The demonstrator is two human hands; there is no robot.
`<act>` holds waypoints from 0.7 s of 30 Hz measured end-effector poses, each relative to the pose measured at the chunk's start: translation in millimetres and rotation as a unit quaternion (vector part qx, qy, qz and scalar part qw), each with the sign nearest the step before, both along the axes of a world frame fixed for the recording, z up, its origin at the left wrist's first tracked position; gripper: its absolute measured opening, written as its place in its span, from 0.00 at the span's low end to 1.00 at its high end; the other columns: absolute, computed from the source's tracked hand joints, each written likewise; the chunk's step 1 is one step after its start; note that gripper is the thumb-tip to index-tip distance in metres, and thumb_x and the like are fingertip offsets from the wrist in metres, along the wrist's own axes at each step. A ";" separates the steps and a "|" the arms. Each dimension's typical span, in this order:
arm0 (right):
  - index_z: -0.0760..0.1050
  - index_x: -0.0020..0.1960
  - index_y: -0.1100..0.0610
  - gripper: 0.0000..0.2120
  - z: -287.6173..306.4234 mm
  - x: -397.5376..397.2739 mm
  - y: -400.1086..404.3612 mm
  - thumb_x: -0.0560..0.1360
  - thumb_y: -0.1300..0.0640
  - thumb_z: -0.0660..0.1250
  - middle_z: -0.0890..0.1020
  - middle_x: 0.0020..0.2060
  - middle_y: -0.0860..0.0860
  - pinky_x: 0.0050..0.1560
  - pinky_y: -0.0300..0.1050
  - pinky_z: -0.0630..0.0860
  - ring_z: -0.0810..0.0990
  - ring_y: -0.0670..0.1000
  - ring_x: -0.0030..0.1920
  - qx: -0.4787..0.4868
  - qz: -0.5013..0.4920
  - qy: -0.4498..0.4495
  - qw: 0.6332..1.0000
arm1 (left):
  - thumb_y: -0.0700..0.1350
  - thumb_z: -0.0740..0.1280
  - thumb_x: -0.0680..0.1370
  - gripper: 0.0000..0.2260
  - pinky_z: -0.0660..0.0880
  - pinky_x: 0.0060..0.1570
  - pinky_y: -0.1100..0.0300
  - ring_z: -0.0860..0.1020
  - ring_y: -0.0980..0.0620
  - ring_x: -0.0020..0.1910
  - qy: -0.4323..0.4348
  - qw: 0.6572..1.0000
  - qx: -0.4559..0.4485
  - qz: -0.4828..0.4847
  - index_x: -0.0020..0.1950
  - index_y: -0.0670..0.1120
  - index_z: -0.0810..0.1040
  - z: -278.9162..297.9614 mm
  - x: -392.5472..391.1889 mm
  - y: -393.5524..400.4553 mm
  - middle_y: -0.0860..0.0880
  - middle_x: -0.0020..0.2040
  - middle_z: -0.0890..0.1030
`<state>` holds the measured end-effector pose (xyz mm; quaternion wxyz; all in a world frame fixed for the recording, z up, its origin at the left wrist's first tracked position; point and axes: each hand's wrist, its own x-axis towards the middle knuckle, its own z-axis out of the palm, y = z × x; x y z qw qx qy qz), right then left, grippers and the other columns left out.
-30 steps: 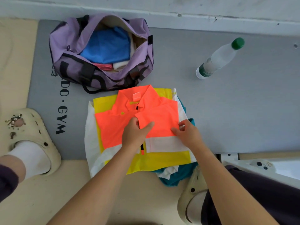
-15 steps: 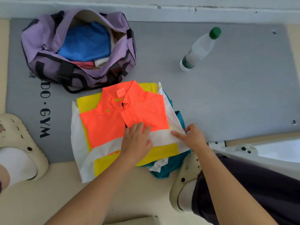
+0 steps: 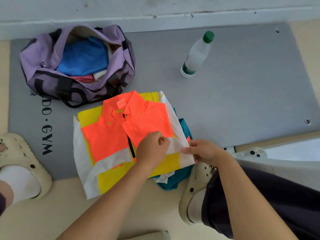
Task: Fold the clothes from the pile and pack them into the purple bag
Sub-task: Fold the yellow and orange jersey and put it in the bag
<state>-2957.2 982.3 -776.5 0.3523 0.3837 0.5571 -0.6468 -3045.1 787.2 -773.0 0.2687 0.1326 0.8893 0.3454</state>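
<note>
Jacket (image 3: 110,135), orange-yellow-white: your left hand (image 3: 152,149), flat on it a moment ago, now curls, pinching the white band. Your right hand (image 3: 202,151) pinches the right edge, now lifted; fold begun, purple bag (image 3: 43,66) waits.

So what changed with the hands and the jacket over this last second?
The left hand went from lying flat on the orange jacket to curling its fingers onto the white band. The right hand slid toward the near edge and now pinches the folded white edge. The jacket stays spread on the pile; purple bag and bottle unmoved.
</note>
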 end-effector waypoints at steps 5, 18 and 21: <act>0.77 0.63 0.63 0.16 5.3 -14.5 -14.6 0.76 0.61 0.69 0.82 0.58 0.55 0.59 0.42 0.77 0.80 0.53 0.60 -0.151 0.031 0.072 0.985 | 0.61 0.70 0.71 0.18 0.74 0.45 0.55 0.77 0.53 0.46 -0.225 0.967 0.032 0.115 0.52 0.51 0.74 0.5 3.1 45.0 0.56 0.45 0.77; 0.77 0.53 0.59 0.25 -30.4 -129.4 -14.3 0.70 0.37 0.71 0.84 0.48 0.53 0.38 0.46 0.83 0.85 0.51 0.43 0.119 -0.033 0.026 0.992 | 0.45 0.72 0.76 0.07 0.71 0.37 0.64 0.75 0.55 0.35 -0.277 0.935 0.118 0.187 0.39 0.50 0.78 -39.1 -11.6 15.7 0.52 0.36 0.79; 0.74 0.44 0.56 0.19 -42.7 -144.3 -32.0 0.68 0.43 0.76 0.82 0.41 0.51 0.38 0.47 0.82 0.83 0.51 0.40 0.222 -0.043 0.032 0.973 | 0.46 0.72 0.76 0.06 0.69 0.31 0.71 0.75 0.57 0.36 -0.281 0.932 0.131 0.188 0.40 0.50 0.78 -39.4 -14.1 5.8 0.53 0.37 0.79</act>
